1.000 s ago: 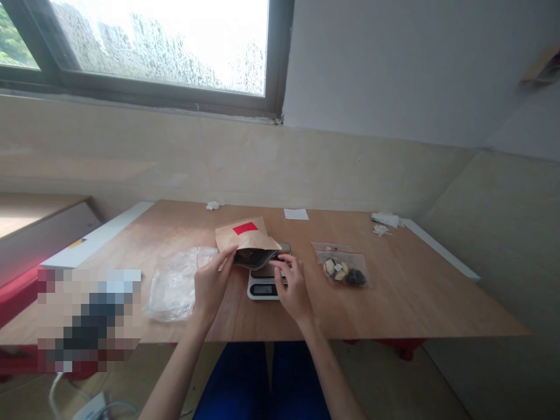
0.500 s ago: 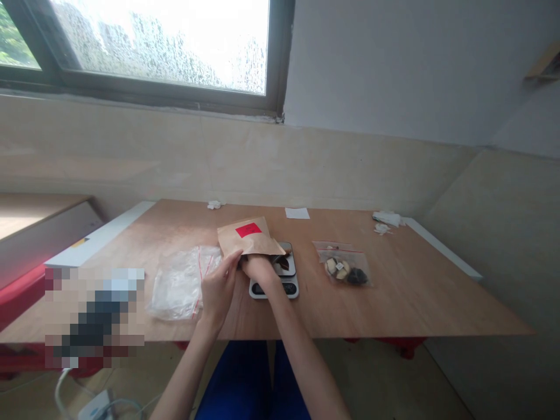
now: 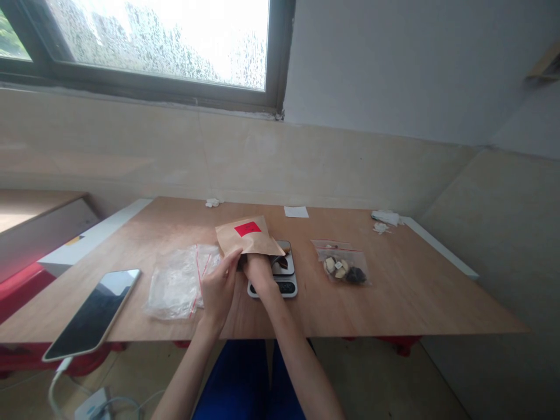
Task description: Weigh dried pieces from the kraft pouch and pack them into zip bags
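Note:
A brown paper pouch [image 3: 247, 236] with a red label lies partly over a small white kitchen scale [image 3: 280, 280] in the middle of the wooden table [image 3: 394, 303]. My left hand [image 3: 220, 284] pinches the pouch's open lower edge and holds it up. My right hand [image 3: 258, 269] reaches into the pouch's mouth, and its fingers are hidden inside. A few dark pieces [image 3: 283, 262] lie on the scale's platform just right of that hand.
A pile of clear zip bags [image 3: 177, 281] lies left of the pouch. A zip bag with pale and dark pieces [image 3: 343, 269] lies to the right. A phone [image 3: 94, 312] on a cable rests at the table's front left corner. Paper scraps [image 3: 296, 212] sit near the wall.
My right hand moved from the scale's front into the pouch's mouth. My left hand kept its hold on the pouch edge. The view shifted slightly.

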The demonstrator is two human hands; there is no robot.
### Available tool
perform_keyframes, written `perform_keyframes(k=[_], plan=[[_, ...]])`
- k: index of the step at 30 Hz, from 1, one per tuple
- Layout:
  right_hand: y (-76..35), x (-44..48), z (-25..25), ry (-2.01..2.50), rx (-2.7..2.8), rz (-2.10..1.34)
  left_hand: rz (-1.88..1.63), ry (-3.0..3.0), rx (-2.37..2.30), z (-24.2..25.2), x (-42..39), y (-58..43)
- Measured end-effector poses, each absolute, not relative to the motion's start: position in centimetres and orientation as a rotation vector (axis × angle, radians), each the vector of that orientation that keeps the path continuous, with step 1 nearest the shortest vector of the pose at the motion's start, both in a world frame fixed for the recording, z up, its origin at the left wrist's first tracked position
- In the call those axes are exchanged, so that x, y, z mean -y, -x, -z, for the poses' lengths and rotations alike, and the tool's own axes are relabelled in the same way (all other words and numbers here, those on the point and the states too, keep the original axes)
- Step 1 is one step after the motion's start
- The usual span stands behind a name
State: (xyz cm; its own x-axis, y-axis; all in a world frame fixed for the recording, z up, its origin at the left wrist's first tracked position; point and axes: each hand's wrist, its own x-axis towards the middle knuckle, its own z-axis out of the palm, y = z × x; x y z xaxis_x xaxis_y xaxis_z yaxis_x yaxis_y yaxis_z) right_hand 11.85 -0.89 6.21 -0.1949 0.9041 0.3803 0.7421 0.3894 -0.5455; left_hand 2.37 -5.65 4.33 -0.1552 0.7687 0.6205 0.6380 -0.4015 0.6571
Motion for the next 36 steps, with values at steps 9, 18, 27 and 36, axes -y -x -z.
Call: perform_keyframes(k=[9, 18, 27, 36], plan=[[-12.9, 3.7, -6.3, 1.607, 1.890, -0.451, -1.594, -1.966, -1.684, -4.2, 5.2, -2.0], [-13.5, 3.1, -6.6, 1.595, 2.015, -0.459, -1.619, -1.973, -1.627, -4.1, 5.5, -2.5], [-13.5, 3.0, -5.8, 1.444, 1.878, -0.525, -1.602, -1.952, -1.640, -4.2, 5.4, -2.3], [-14.6, 5.3, -5.7, 1.208, 1.588, -0.582, -1.602, -1.959, -1.708, -4.5, 4.8, -2.1]])
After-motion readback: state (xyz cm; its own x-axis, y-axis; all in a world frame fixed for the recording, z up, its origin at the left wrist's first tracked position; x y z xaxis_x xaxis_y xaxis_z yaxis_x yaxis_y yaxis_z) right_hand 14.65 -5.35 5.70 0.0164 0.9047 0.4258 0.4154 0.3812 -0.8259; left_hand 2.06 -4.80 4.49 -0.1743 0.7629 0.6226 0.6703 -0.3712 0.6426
